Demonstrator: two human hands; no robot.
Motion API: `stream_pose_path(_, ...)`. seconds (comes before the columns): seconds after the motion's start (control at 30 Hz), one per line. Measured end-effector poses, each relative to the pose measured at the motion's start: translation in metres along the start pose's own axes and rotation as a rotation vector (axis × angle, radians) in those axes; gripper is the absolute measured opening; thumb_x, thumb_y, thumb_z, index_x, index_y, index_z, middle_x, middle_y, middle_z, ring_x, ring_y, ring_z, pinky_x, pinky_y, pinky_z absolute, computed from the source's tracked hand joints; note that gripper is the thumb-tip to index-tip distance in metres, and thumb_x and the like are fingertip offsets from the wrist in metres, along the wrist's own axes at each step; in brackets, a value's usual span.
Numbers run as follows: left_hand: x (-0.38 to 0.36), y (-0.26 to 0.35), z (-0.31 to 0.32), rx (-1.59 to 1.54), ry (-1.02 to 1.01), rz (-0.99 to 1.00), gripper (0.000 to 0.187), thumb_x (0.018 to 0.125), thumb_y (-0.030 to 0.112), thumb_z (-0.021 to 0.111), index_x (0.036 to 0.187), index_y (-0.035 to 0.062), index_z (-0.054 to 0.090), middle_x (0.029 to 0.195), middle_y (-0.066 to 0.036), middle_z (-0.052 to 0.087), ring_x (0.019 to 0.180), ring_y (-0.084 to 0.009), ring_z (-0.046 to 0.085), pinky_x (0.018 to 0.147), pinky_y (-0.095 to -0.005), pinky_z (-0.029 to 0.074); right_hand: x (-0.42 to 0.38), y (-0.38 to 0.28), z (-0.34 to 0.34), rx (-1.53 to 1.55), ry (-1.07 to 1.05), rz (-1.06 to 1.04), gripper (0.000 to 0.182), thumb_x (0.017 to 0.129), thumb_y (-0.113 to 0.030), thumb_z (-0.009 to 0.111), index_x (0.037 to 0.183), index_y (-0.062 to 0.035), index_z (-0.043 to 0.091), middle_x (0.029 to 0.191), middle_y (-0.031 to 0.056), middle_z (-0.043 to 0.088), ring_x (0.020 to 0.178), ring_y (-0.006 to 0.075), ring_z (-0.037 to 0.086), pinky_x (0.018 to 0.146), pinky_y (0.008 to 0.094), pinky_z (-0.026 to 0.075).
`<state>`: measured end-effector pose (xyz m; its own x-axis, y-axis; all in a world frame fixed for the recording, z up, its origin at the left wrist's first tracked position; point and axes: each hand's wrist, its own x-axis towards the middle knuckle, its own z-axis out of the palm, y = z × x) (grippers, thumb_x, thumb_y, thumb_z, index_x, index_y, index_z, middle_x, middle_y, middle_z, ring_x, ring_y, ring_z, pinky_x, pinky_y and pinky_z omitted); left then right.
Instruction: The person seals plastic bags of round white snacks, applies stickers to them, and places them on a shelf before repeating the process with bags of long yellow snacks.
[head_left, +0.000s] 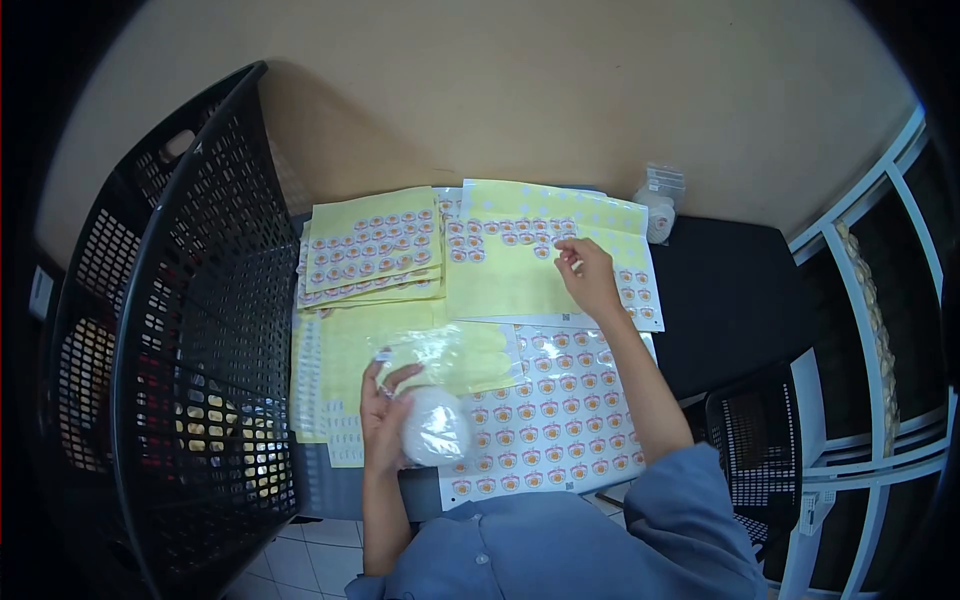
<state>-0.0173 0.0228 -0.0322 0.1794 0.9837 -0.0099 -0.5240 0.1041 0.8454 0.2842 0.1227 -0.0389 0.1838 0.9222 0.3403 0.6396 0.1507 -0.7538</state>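
Note:
My left hand [380, 415] is closed around the side of a clear plastic bag [430, 350] low over the front of the table. Inside the bag is a round white item [437, 425] whose kind I cannot make out. Over the yellow-backed sticker sheet [515, 285], my right hand [588, 272] has thumb and forefinger pinched at the edge of a small round sticker [558, 241]. Rows of pink and orange stickers remain on that sheet's upper part, while its lower part is bare yellow backing.
A stack of sticker sheets [370, 245] lies at the back left. Beneath my arms spreads a white sticker sheet [545, 435]. A tall black basket [215, 290] stands at the left. Another bagged white item [660, 215] sits by the wall, and a black crate [750, 440] stands right.

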Motion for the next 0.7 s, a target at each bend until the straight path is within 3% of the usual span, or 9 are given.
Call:
stream_pose_path(0.13, 0.003, 0.004, -0.009, -0.225, 0.136, -0.028, 0.054, 0.076, 0.009, 0.039, 0.127, 0.0069, 0.02, 0.115, -0.017, 0.041, 0.092, -0.0207, 0.053, 0.078, -0.0331, 0.046, 0.031, 0.019, 0.017, -0.398, -0.035, -0.103, 0.017, 0.071, -0.003, 0.053, 0.087, 0.0, 0.058, 0.082, 0.0144, 0.055, 0.074, 0.0281, 0.056, 0.067, 0.0351, 0.046)
stream_pose_path(0.23, 0.005, 0.002, -0.013, -0.243, 0.194, -0.04, 0.052, 0.076, 0.012, 0.037, 0.126, 0.0074, 0.025, 0.116, -0.016, 0.041, 0.092, -0.0199, 0.052, 0.077, -0.0298, 0.046, 0.038, 0.011, 0.021, -0.52, -0.124, -0.083, 0.015, 0.071, -0.005, 0.052, 0.083, 0.0, 0.058, 0.081, 0.015, 0.054, 0.075, 0.0303, 0.056, 0.066, 0.0373, 0.047)
stream_pose_path(0.43, 0.005, 0.0, -0.016, -0.282, 0.222, -0.053, 0.05, 0.076, 0.012, 0.037, 0.125, 0.0069, 0.028, 0.113, -0.014, 0.044, 0.092, -0.0179, 0.051, 0.077, -0.0273, 0.044, 0.044, 0.001, 0.021, -0.581, -0.213, -0.104, 0.011, 0.069, -0.001, 0.049, 0.076, 0.0025, 0.057, 0.081, 0.0178, 0.055, 0.074, 0.0321, 0.056, 0.065, 0.0394, 0.047)
stream_pose_path(0.7, 0.005, -0.001, -0.018, -0.282, 0.265, -0.078, 0.05, 0.077, 0.013, 0.037, 0.125, 0.0047, 0.028, 0.11, -0.013, 0.045, 0.092, -0.0175, 0.05, 0.079, -0.027, 0.043, 0.048, -0.013, 0.024, -0.695, -0.319, 0.022, 0.016, 0.067, 0.002, 0.048, 0.08, 0.0035, 0.058, 0.085, 0.0211, 0.056, 0.08, 0.033, 0.056, 0.069, 0.0381, 0.047)
